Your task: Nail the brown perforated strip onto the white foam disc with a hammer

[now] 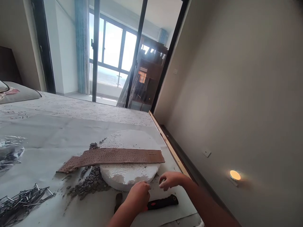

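My left hand (139, 195) is in front of the round white foam block (132, 138), over the hammer (163, 202). Its fingers are curled together; whatever they may hold is hidden. My right hand (171, 181) is just to the right, its fingers bent with a gap to the thumb and nothing visible in it. The hammer, with a black and red handle, lies partly behind my left hand and forearm. Across the foam block rests a long brown board (123, 156) dotted with small holes, with a short row of light marks near its right end. Its left end looks broken.
Grey rubble (93, 181) lies beside the foam block. Loose nails (23, 200) are heaped at lower left, below a clear plastic bag (10, 154). A wooden edge strip (170, 146) runs along the right side by the wall. Glass sliding doors stand behind.
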A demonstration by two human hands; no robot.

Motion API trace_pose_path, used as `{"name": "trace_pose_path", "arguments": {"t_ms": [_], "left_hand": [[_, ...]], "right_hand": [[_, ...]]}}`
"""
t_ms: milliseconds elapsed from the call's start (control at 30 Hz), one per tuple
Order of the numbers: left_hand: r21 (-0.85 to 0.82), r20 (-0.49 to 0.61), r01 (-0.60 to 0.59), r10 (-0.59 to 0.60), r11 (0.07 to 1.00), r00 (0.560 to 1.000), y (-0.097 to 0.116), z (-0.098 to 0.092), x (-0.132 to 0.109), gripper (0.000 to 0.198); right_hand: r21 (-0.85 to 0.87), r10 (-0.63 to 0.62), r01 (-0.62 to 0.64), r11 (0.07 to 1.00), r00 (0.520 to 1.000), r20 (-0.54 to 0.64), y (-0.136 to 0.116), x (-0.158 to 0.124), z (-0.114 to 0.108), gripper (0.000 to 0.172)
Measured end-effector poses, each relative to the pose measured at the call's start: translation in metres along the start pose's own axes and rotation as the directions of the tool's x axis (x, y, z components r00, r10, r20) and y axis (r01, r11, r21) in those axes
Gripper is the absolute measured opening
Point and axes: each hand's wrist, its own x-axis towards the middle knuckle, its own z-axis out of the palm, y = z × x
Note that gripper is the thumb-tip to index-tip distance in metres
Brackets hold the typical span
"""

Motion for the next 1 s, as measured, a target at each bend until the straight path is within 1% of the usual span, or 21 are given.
{"name": "trace_pose_path", "arguments": {"t_ms": [33,67,100,133,167,200,300,367,500,600,733,900,1000], "left_hand": [[0.009,0.014,0.0,0.0,1.0,1.0,0.001,0.001,0.003,0.041],[0.02,0.021,-0.002,0.001,1.0,1.0,0.001,0.002,0.006,0.04],[0.031,0.022,-0.002,0.001,1.0,1.0,0.0,0.002,0.008,0.04],[0.04,0.013,0.0,-0.001,0.999,1.0,-0.001,0.001,0.01,0.04],[0.046,-0.004,0.005,-0.005,0.999,1.0,-0.002,-0.001,0.011,0.041],[0.051,-0.025,0.014,-0.013,0.999,1.0,-0.005,-0.003,0.012,0.041],[0.066,-0.091,0.084,-0.077,0.994,0.993,-0.016,-0.01,0.014,0.045],[0.083,-0.108,0.142,-0.133,0.986,0.985,-0.025,-0.015,0.014,0.048],[0.105,-0.105,0.226,-0.215,0.968,0.971,-0.043,-0.024,0.015,0.055],[0.11,-0.096,0.247,-0.237,0.963,0.967,-0.055,-0.028,0.017,0.06],[0.122,-0.071,0.267,-0.26,0.956,0.963,-0.067,-0.026,0.022,0.065],[0.108,-0.034,0.287,-0.285,0.952,0.958,-0.069,-0.022,0.025,0.066],[0.099,-0.048,0.284,-0.281,0.954,0.959,-0.068,-0.02,0.024,0.066]], "right_hand": [[-0.142,-0.027,0.019,0.99,0.998,-0.056,-0.004,0.006,-0.012,0.024],[-0.316,-0.061,-0.003,0.949,0.98,-0.191,-0.009,0.014,-0.023,0.022],[-0.444,-0.114,-0.037,0.895,0.945,-0.307,-0.014,0.023,-0.032,0.023],[-0.498,-0.152,-0.062,0.865,0.913,-0.378,-0.018,0.034,-0.038,0.023],[-0.528,-0.183,-0.077,0.846,0.887,-0.424,-0.022,0.045,-0.043,0.022],[-0.543,-0.207,-0.079,0.836,0.871,-0.445,-0.026,0.057,-0.046,0.023],[-0.58,-0.251,-0.065,0.812,0.857,-0.449,-0.035,0.091,-0.049,0.028],[-0.607,-0.271,-0.059,0.793,0.858,-0.437,-0.037,0.109,-0.049,0.027],[-0.657,-0.281,-0.053,0.752,0.876,-0.392,-0.034,0.13,-0.047,0.027],[-0.683,-0.266,-0.063,0.727,0.892,-0.366,-0.031,0.138,-0.046,0.025],[-0.704,-0.248,-0.072,0.707,0.906,-0.342,-0.029,0.142,-0.044,0.024],[-0.704,-0.236,-0.084,0.705,0.908,-0.345,-0.032,0.143,-0.046,0.022],[-0.697,-0.227,-0.096,0.711,0.906,-0.356,-0.036,0.141,-0.048,0.023]]}}
